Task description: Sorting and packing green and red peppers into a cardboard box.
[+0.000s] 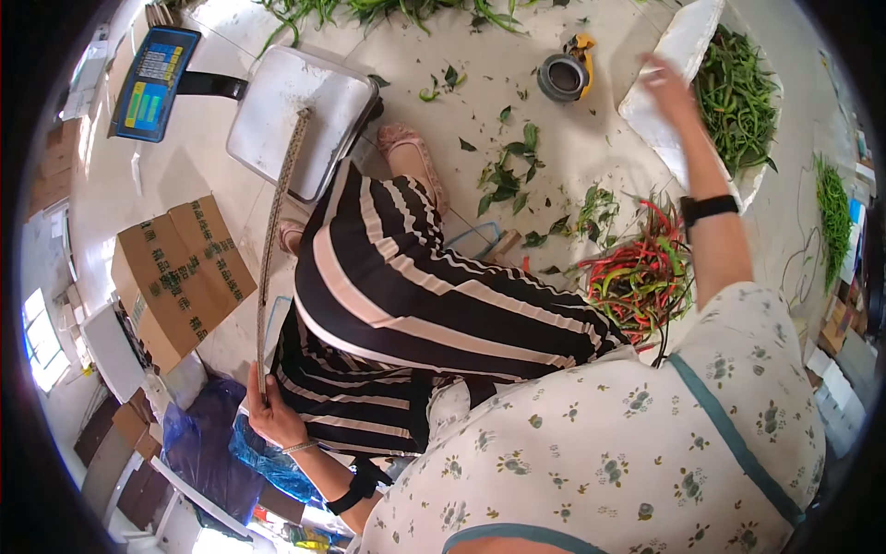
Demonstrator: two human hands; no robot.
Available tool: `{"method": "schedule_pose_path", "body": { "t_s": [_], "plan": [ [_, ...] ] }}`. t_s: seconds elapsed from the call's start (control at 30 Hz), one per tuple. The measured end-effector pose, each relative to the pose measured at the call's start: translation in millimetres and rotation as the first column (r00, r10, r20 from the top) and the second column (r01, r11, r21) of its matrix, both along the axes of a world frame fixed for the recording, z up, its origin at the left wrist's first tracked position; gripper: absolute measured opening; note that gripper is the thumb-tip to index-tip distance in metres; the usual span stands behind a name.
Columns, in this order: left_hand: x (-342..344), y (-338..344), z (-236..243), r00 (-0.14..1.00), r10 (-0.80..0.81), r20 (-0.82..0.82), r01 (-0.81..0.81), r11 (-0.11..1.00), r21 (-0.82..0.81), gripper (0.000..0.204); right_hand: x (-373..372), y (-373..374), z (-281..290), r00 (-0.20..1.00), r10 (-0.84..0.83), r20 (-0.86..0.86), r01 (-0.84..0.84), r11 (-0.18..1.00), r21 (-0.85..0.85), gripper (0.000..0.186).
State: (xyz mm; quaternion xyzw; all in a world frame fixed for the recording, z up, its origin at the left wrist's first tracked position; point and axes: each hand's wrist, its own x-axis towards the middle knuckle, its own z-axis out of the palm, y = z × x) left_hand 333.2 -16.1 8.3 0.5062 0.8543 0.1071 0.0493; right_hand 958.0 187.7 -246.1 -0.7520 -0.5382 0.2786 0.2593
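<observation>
My left hand (275, 411) is closed round the lower end of a long thin patterned strip (283, 185). The strip runs up past my knee, and its far end lies over the metal pan of a platform scale (291, 106). Out at the upper right, my right hand (671, 88) is over the white flap (660, 134) of a container filled with green chili peppers (738, 97). Motion smears its fingers, so I cannot make out whether it grips the flap. Below that forearm lies a heap of red and green chili peppers (641, 277).
A tape dispenser (565, 76) stands on the floor among scattered leaves (508, 175). More green peppers (397, 9) lie at the far edge. The scale's blue display (155, 85) is at the upper left, a cardboard box (185, 277) below it. Plastic bags (217, 443) lie near my left hand.
</observation>
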Motion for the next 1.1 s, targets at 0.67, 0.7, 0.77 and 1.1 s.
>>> {"method": "schedule_pose_path", "body": {
  "t_s": [0.67, 0.7, 0.77, 1.1],
  "plan": [
    [-15.4, -19.8, 1.0, 0.987, 0.095, 0.126, -0.101, 0.994, 0.04, 0.029, -273.9, -84.4, -100.2, 0.665, -0.746, -0.042, 0.358, 0.368, -0.858, 0.094],
    [-12.5, -17.5, -1.3, 0.987, 0.099, 0.125, -0.102, 0.995, 0.021, 0.03, -276.6, -83.3, -97.2, 0.668, -0.743, -0.04, 0.364, 0.373, -0.854, 0.094],
    [-11.1, -17.7, 0.8, 0.987, 0.108, 0.117, -0.11, 0.994, 0.009, 0.031, -285.5, -79.8, -90.7, 0.704, -0.588, -0.397, 0.201, 0.702, -0.683, 0.086],
    [-20.4, -15.9, 8.3, 0.992, 0.113, 0.059, -0.111, 0.993, -0.025, 0.031, -230.1, -201.2, -114.8, 0.444, 0.747, -0.495, -0.742, -0.004, -0.67, 0.025]
  ]
}}
